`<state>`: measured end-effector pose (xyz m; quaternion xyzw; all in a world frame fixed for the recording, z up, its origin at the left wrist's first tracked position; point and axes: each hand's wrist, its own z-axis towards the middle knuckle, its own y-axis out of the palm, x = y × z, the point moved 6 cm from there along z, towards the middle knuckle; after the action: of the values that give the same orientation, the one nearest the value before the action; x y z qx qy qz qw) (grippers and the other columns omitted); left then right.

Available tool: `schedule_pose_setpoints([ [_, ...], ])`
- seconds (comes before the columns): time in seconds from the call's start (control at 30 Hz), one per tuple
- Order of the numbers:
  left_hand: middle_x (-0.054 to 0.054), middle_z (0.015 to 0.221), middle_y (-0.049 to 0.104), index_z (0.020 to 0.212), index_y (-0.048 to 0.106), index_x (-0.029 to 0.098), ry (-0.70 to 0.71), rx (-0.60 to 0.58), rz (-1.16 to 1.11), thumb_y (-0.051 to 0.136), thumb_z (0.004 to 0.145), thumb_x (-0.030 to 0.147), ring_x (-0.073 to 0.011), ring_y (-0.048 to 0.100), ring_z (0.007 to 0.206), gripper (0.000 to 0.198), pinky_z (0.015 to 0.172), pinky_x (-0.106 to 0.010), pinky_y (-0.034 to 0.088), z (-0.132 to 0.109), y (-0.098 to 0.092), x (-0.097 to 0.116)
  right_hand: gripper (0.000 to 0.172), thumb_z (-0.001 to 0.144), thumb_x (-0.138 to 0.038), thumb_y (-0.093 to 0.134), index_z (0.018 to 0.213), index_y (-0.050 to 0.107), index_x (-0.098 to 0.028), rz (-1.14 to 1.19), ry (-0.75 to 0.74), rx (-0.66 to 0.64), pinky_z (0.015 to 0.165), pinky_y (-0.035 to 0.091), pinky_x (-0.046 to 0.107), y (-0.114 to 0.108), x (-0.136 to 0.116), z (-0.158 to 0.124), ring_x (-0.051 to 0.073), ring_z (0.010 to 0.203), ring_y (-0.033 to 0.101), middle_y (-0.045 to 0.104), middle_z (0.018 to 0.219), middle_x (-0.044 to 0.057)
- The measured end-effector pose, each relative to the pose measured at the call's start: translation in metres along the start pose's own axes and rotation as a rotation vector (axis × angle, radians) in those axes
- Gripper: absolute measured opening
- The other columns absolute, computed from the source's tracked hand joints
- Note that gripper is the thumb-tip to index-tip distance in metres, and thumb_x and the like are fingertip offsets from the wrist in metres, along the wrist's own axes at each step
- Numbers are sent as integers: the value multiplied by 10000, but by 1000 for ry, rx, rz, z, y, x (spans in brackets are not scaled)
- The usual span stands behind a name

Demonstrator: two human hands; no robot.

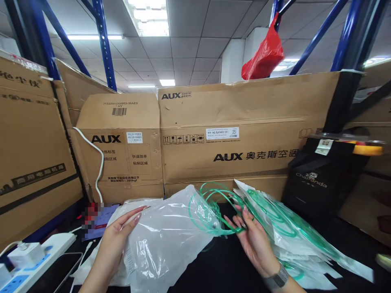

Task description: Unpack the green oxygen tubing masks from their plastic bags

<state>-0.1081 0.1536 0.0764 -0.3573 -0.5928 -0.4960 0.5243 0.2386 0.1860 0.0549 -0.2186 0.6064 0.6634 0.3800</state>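
My left hand grips the edge of a clear plastic bag lying on the black table, fingers curled over the film. My right hand pinches a coil of green tubing at the bag's open mouth; part of the coil sits inside the bag, part loops out above it. A watch is on my right wrist.
A pile of bagged green tubing lies right of my right hand. AUX cardboard boxes wall the back. A black bag stands at right, a white power strip and a phone at left. A red bag hangs overhead.
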Motion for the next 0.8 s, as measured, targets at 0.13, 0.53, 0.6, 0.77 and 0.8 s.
schedule_pose_setpoints([
  [0.13,-34,1015,696,910,676,203,27,129,-108,723,591,282,-207,581,1022,332,750,-202,472,2,-16,9,314,630,-411,731,858,605,-236,-81,-182,59,708,509,328,5,-19,-6,77,528,409,442,586,-74],
  [0.53,31,766,666,783,656,202,187,613,-314,594,654,124,-123,619,667,163,669,-240,487,1,-64,14,359,690,-456,654,955,576,-227,-365,-274,83,744,435,311,-6,-9,-6,160,655,562,499,565,-64],
  [0.6,30,730,656,730,653,191,171,617,-308,582,632,104,-109,602,631,149,599,-208,463,3,-67,12,352,704,-467,641,950,572,-225,-374,-236,70,745,431,289,-8,-3,-4,149,658,558,497,553,-69],
  [0.77,19,676,645,722,656,184,158,581,-236,594,564,130,-121,587,609,178,536,-203,419,7,-68,8,370,671,-464,675,924,562,-221,-328,-200,68,753,440,278,-9,1,-1,121,601,524,495,534,-82],
  [0.8,17,698,648,731,655,187,173,584,-203,597,564,151,-121,582,613,181,537,-204,416,7,-69,8,365,659,-460,685,906,562,-220,-318,-195,71,752,445,282,-9,2,-1,118,584,512,498,533,-83],
])
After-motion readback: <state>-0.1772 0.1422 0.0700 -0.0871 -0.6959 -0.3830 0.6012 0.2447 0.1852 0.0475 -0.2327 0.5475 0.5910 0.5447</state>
